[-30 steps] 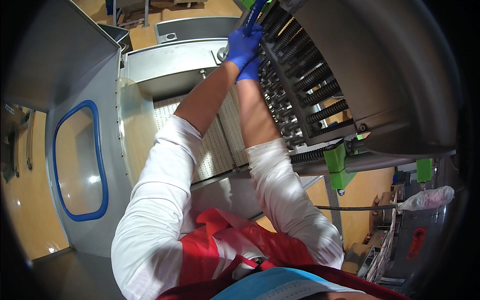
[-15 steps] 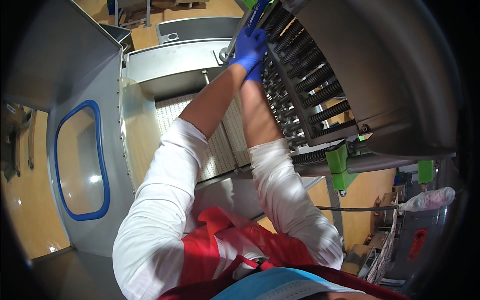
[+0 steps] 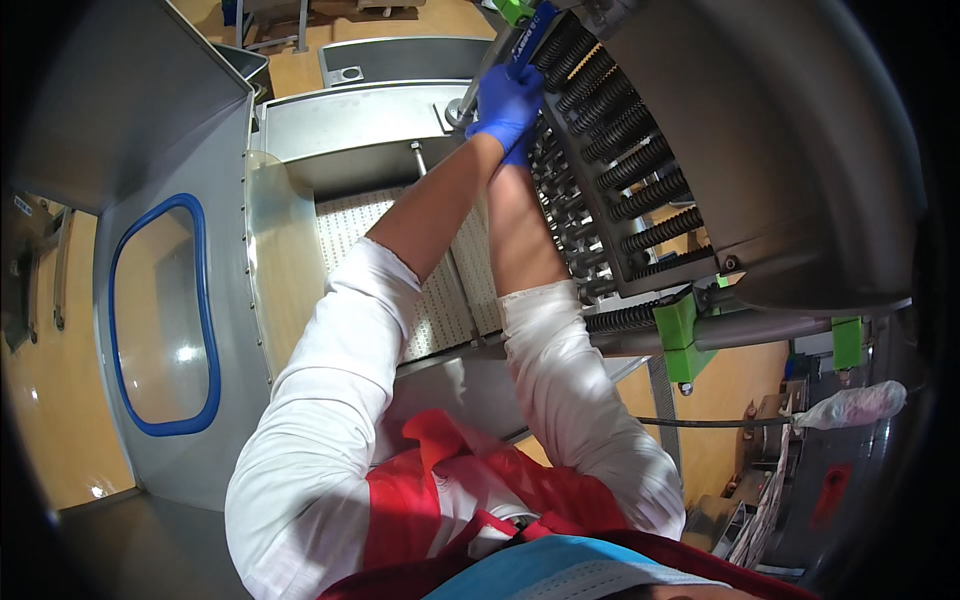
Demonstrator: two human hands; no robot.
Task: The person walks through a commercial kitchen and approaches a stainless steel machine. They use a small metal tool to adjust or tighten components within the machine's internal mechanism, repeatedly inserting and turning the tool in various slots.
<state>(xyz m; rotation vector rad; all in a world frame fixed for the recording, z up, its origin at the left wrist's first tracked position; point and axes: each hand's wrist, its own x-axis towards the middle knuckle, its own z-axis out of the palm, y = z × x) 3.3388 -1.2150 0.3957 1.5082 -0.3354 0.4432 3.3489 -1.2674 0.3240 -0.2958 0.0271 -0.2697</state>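
blue, bar-shaped tool (image 3: 533, 40), seen at the upper edge of the view, beside the dark coiled springs (image 3: 626, 141) of a metal machine (image 3: 790, 130). its lower end is enclosed by the curled fingers of the gloved left hand (image 3: 507, 105); the gloved right hand (image 3: 518, 153) is largely hidden beneath, so its finger opening and hold cannot be told. the tool is judged stiff, fairly light, hardly fragile, perhaps slippery if smooth; it is best grasped around the lower end, clear of the springs.
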